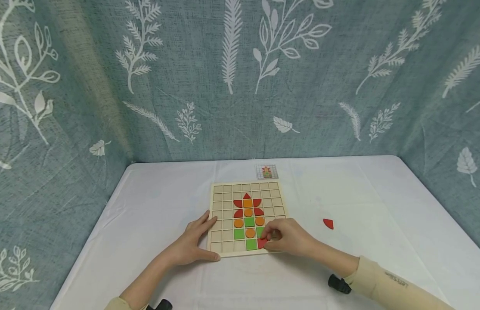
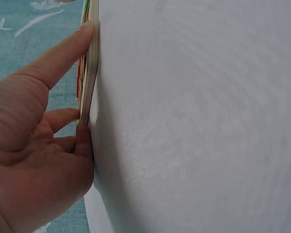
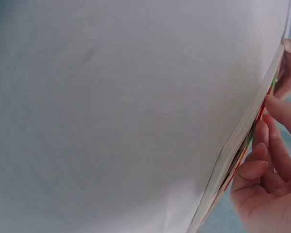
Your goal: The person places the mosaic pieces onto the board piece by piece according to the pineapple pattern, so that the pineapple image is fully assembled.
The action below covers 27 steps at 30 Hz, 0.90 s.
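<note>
A square wooden grid board (image 1: 223,200) lies on the table, with red, orange and green pieces set in its cells. My left hand (image 1: 193,243) rests at its near left corner, thumb along the front edge and spread fingers against the left edge. In the left wrist view, the straight thumb (image 2: 63,56) touches the board's side. My right hand (image 1: 290,237) pinches a red piece (image 1: 261,243) over the front row, beside a green square (image 1: 251,244); the fingers partly cover it. An orange disc (image 1: 250,233) sits just behind that green square.
A small pattern card (image 1: 267,172) lies behind the board. One loose red quarter-circle piece (image 1: 328,223) is on the white tablecloth (image 1: 166,189) to the right. A patterned blue-green curtain (image 1: 209,125) hangs behind and at both sides.
</note>
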Each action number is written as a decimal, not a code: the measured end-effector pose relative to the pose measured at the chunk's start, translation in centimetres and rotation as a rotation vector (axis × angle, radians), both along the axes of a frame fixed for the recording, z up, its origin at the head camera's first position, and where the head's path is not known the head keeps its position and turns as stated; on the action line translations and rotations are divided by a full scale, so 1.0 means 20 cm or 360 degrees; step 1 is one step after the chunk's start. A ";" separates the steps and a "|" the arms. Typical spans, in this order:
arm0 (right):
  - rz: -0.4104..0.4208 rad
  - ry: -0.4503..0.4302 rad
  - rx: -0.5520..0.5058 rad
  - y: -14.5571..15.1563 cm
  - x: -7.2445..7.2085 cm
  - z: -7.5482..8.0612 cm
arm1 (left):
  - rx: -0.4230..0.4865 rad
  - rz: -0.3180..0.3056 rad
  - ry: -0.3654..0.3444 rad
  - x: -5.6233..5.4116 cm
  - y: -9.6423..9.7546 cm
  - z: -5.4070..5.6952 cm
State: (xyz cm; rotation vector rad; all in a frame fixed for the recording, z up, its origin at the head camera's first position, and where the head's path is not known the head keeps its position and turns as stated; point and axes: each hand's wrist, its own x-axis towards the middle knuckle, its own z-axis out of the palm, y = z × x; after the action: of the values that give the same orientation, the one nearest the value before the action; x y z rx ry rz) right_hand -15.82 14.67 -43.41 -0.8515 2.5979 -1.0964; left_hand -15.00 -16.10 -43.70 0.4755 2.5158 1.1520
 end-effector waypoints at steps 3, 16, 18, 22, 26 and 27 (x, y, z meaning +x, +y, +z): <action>-0.0015 -0.0048 -0.0004 0.02 0.00 0.01 | -0.0004 0.0005 -0.0001 0.00 0.00 0.00; -0.0420 -0.0090 -0.0009 0.41 0.02 0.04 | -0.0008 0.0014 -0.0009 0.01 0.01 -0.01; -0.0501 -0.0071 0.0014 0.49 0.02 0.04 | -0.0008 0.0019 -0.0013 0.01 0.01 -0.01; -0.0637 -0.0093 0.0057 0.61 0.03 0.03 | -0.0012 0.0024 -0.0012 0.01 0.01 0.00; -0.0695 -0.0130 0.0071 0.70 0.03 0.03 | -0.0014 0.0018 0.0001 0.01 0.01 0.00; -0.0700 -0.0131 0.0076 0.72 0.03 0.03 | -0.0013 0.0017 0.0005 0.01 0.01 0.00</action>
State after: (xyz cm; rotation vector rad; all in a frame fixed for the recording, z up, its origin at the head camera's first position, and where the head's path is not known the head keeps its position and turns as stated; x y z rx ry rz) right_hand -15.21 29.06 -42.77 -0.2168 2.7988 -1.1320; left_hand -14.87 -15.93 -43.73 0.4630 2.5274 1.1455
